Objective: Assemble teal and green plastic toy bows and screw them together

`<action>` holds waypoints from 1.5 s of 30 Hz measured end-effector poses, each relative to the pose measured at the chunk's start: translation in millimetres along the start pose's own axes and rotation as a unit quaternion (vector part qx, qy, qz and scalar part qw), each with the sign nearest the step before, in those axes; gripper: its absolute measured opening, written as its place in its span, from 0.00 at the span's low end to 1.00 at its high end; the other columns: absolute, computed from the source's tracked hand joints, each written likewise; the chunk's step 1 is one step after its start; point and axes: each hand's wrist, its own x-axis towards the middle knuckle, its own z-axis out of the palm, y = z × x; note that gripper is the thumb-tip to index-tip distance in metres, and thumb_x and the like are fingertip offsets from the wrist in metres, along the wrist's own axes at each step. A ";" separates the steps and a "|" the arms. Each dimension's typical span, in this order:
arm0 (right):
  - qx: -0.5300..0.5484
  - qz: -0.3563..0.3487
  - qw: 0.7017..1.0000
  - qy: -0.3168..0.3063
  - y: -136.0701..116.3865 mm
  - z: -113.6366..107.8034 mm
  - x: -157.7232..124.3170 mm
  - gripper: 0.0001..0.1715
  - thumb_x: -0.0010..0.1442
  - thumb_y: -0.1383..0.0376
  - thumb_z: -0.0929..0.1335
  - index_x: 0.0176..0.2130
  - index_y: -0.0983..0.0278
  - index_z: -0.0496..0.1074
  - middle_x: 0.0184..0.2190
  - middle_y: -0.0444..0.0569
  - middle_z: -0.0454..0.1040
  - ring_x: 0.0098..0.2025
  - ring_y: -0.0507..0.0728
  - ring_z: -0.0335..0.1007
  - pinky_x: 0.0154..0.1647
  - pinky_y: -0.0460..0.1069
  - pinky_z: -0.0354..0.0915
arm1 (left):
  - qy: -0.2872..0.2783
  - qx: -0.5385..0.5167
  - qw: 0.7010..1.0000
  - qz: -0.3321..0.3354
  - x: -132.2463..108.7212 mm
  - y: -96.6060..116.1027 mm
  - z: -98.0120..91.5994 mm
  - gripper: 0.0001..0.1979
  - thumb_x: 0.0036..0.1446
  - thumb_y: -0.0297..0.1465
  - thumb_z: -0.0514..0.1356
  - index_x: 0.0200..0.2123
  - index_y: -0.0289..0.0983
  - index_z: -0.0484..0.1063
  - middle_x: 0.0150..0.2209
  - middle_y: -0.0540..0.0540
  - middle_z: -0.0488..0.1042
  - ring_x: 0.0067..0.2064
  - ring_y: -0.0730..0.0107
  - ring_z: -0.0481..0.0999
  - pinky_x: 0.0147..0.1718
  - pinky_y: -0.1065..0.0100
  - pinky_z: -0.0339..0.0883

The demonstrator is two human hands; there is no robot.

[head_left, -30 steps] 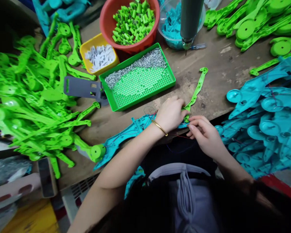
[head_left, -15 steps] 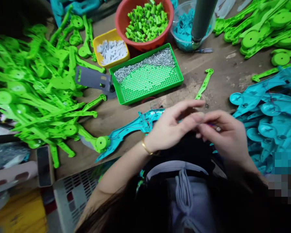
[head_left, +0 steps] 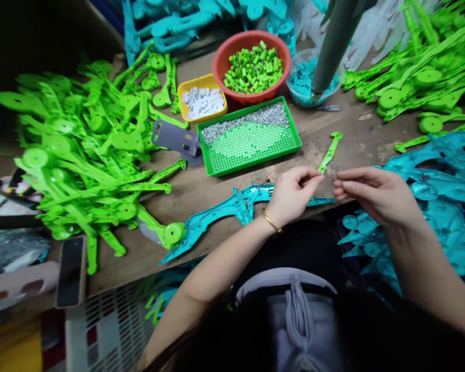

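Note:
My left hand (head_left: 294, 194) is pinched shut on a thin red wire (head_left: 327, 177) above the near edge of the wooden bench. My right hand (head_left: 375, 194) pinches the same wire from the other side, a short gap between the two hands. Under my left hand lies a long teal plastic part (head_left: 220, 212) with thin wires coiled on it. A narrow green plastic strip (head_left: 329, 151) lies flat on the bench just beyond my hands.
A green tray (head_left: 251, 157) holds small silver screws. Behind it stand a yellow box (head_left: 201, 101) of white pieces, a red bowl (head_left: 251, 67) of green tubes and a grey pole (head_left: 333, 46). Green parts (head_left: 85, 150) pile left, teal parts (head_left: 445, 181) right. A phone (head_left: 70, 271) lies near left.
Both hands rose off the teal part and the green strip, came together, then drew slightly apart with the wire stretched between them. The camera tilted up, showing more of the bench's far side.

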 end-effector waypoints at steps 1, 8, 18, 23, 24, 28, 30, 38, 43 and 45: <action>0.005 0.000 1.000 0.012 -3.0 -0.8 3.7 0.21 0.40 0.58 0.80 0.34 0.63 0.77 0.27 0.47 0.80 0.29 0.55 0.78 0.33 0.50 0.77 | 0.004 0.018 1.000 0.017 5.1 -1.5 3.3 0.07 0.59 0.30 0.60 0.34 0.35 0.77 0.30 0.49 0.77 0.31 0.73 0.72 0.32 0.71 0.65; -0.112 -0.064 0.985 0.117 -20.1 -11.4 1.5 0.14 0.50 0.60 0.75 0.35 0.65 0.75 0.26 0.47 0.79 0.28 0.55 0.77 0.33 0.50 0.75 | 0.004 0.099 0.991 0.095 22.5 4.5 24.8 0.07 0.60 0.29 0.58 0.34 0.35 0.77 0.30 0.48 0.76 0.32 0.71 0.73 0.34 0.70 0.66; -0.536 -0.109 0.837 0.034 -5.0 -38.3 107.4 0.05 0.55 0.66 0.71 0.29 0.65 0.76 0.27 0.45 0.76 0.29 0.53 0.66 0.36 0.47 0.59 | -0.042 0.358 0.930 0.078 56.0 -13.8 29.0 0.12 0.63 0.28 0.54 0.42 0.36 0.77 0.39 0.42 0.77 0.43 0.61 0.76 0.45 0.63 0.67; -0.526 -0.088 0.846 0.017 1.9 -41.7 122.5 0.06 0.55 0.66 0.71 0.30 0.67 0.76 0.24 0.44 0.72 0.28 0.52 0.63 0.37 0.48 0.59 | -0.031 0.372 0.925 0.067 50.7 -21.7 42.6 0.14 0.65 0.28 0.51 0.44 0.34 0.75 0.40 0.40 0.75 0.43 0.60 0.75 0.43 0.64 0.67; -0.523 -0.078 0.849 0.013 3.3 -42.4 123.5 0.06 0.55 0.66 0.71 0.30 0.68 0.76 0.23 0.44 0.71 0.28 0.52 0.63 0.37 0.48 0.59 | -0.035 0.377 0.923 0.064 49.2 -22.4 44.7 0.14 0.65 0.28 0.50 0.44 0.34 0.75 0.41 0.40 0.74 0.43 0.60 0.75 0.43 0.64 0.67; -0.503 -0.064 0.862 0.007 8.6 -44.5 128.1 0.07 0.56 0.65 0.70 0.31 0.69 0.76 0.22 0.42 0.68 0.26 0.50 0.61 0.36 0.49 0.60 | -0.046 0.393 0.917 0.058 47.2 -25.4 49.6 0.14 0.65 0.28 0.49 0.44 0.34 0.74 0.42 0.40 0.73 0.44 0.59 0.75 0.44 0.63 0.67; -0.499 -0.053 0.865 0.009 9.4 -44.0 130.9 0.08 0.56 0.64 0.71 0.30 0.70 0.75 0.21 0.42 0.67 0.26 0.50 0.60 0.36 0.49 0.60 | -0.042 0.390 0.918 0.059 48.0 -27.6 50.1 0.13 0.64 0.27 0.49 0.43 0.34 0.74 0.42 0.40 0.73 0.44 0.59 0.74 0.44 0.62 0.67; -0.418 0.021 0.908 -0.017 -4.0 -44.8 132.3 0.09 0.56 0.66 0.71 0.27 0.68 0.72 0.17 0.41 0.67 0.21 0.48 0.61 0.28 0.47 0.62 | -0.028 0.365 0.927 0.086 49.1 -33.6 46.2 0.13 0.65 0.28 0.49 0.41 0.33 0.74 0.40 0.39 0.73 0.43 0.60 0.74 0.45 0.63 0.67; -0.210 0.094 0.971 -0.066 -11.6 -57.6 118.2 0.12 0.47 0.62 0.77 0.30 0.66 0.75 0.22 0.44 0.74 0.22 0.50 0.69 0.25 0.46 0.69 | -0.010 0.346 0.936 0.067 50.6 -34.7 45.5 0.11 0.64 0.27 0.51 0.41 0.34 0.74 0.39 0.41 0.73 0.42 0.62 0.74 0.44 0.64 0.67; -0.176 0.116 0.974 -0.083 -14.1 -61.5 111.4 0.17 0.43 0.61 0.79 0.31 0.67 0.76 0.24 0.46 0.76 0.24 0.51 0.72 0.26 0.46 0.71 | -0.003 0.341 0.937 0.068 50.9 -34.9 45.2 0.11 0.64 0.27 0.52 0.40 0.34 0.74 0.38 0.42 0.73 0.41 0.62 0.74 0.43 0.64 0.67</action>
